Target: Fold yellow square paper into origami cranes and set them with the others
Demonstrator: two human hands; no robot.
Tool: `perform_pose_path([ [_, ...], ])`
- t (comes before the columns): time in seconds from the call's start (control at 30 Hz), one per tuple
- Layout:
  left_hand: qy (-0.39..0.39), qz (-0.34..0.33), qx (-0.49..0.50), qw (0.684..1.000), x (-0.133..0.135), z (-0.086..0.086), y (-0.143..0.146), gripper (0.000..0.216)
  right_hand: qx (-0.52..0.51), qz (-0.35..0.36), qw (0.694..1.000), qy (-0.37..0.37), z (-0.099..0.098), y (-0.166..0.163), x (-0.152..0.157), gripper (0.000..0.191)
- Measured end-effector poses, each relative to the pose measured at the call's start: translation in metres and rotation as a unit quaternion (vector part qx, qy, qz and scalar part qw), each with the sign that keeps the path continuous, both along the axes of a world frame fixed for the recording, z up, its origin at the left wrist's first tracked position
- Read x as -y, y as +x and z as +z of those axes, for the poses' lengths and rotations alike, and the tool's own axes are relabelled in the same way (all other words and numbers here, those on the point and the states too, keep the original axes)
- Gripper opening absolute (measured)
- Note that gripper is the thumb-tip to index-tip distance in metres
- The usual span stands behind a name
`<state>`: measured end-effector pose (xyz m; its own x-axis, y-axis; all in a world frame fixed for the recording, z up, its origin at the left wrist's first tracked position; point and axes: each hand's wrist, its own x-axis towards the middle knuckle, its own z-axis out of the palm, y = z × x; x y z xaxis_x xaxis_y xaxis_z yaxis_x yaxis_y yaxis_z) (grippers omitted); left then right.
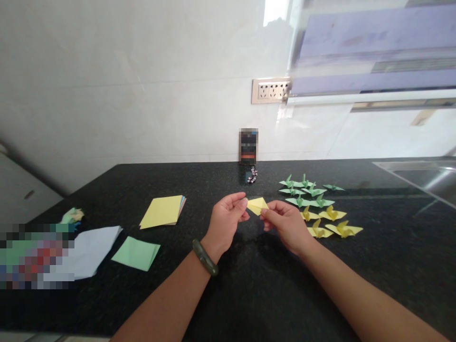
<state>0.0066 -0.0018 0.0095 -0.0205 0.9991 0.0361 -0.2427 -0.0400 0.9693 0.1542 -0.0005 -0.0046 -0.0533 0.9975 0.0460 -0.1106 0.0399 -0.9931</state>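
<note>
Between my two hands, above the dark countertop, is a small folded piece of yellow origami paper [257, 205]. My left hand [228, 218] pinches its left corner between thumb and fingers. On the other side, my right hand [285, 221] grips the lower right edge with thumb and forefinger. Just right of my right hand stand several folded yellow paper cranes [345, 230], with several green paper cranes [301, 201] in rows behind them. To the left lies a stack of square paper [162, 212], yellow on top with other colours showing at its edge.
Green paper [137, 253] and white sheets [96, 249] lie at the left, beside a blurred-out colourful item [35, 256]. A phone [248, 146] with a beaded strap [252, 175] leans on the wall. At the far right is a metal sink [427, 173]; sockets [272, 90] sit above.
</note>
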Motion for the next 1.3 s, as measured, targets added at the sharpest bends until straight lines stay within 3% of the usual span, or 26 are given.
perform_pose_path([
  [0.1, -0.011, -0.049, 0.060, 0.997, 0.004, 0.002, 0.003, 0.040, -0.066, 0.006, 0.997, -0.031, 0.000, -0.004, 0.002, 0.019],
  [0.2, 0.002, -0.089, 0.030, 0.996, 0.005, -0.001, 0.005, 0.033, -0.118, 0.018, 0.991, -0.060, 0.003, -0.006, 0.005, 0.021],
  [0.3, 0.001, -0.081, 0.001, 0.997, 0.004, -0.005, 0.005, 0.023, -0.143, 0.050, 0.985, -0.082, 0.005, -0.008, 0.009, 0.021],
  [0.4, 0.005, -0.077, 0.012, 0.997, 0.003, -0.006, 0.004, 0.025, -0.094, 0.080, 0.989, -0.079, 0.002, -0.008, 0.009, 0.023],
  [0.57, -0.002, -0.041, -0.042, 0.998, 0.001, -0.003, 0.002, 0.026, 0.012, 0.024, 0.998, 0.057, -0.007, -0.008, 0.005, 0.019],
  [0.7, 0.002, -0.042, -0.074, 0.996, 0.000, -0.004, 0.001, 0.027, 0.012, -0.027, 0.992, 0.119, -0.009, -0.007, 0.004, 0.049],
  [0.77, 0.003, -0.045, -0.069, 0.997, 0.000, -0.005, 0.002, 0.027, 0.047, -0.025, 0.990, 0.134, -0.009, -0.007, 0.004, 0.041],
  [0.87, 0.009, -0.077, -0.041, 0.996, 0.003, -0.004, 0.004, 0.024, 0.101, -0.021, 0.986, 0.130, -0.007, -0.006, 0.006, 0.021],
  [1.0, 0.043, -0.125, 0.026, 0.991, 0.007, -0.003, 0.009, 0.036, 0.098, -0.062, 0.987, 0.107, -0.003, -0.005, 0.007, 0.023],
  [1.07, 0.043, -0.109, 0.031, 0.993, 0.007, -0.003, 0.011, 0.041, 0.103, -0.071, 0.986, 0.109, -0.001, -0.005, 0.008, 0.025],
  [1.17, 0.014, -0.079, 0.001, 0.997, 0.005, -0.004, 0.009, 0.029, 0.122, -0.057, 0.985, 0.106, 0.001, -0.004, 0.010, 0.027],
  [1.3, -0.010, -0.085, 0.014, 0.996, 0.003, -0.006, 0.007, 0.024, 0.138, -0.040, 0.985, 0.096, 0.002, -0.003, 0.009, 0.026],
])
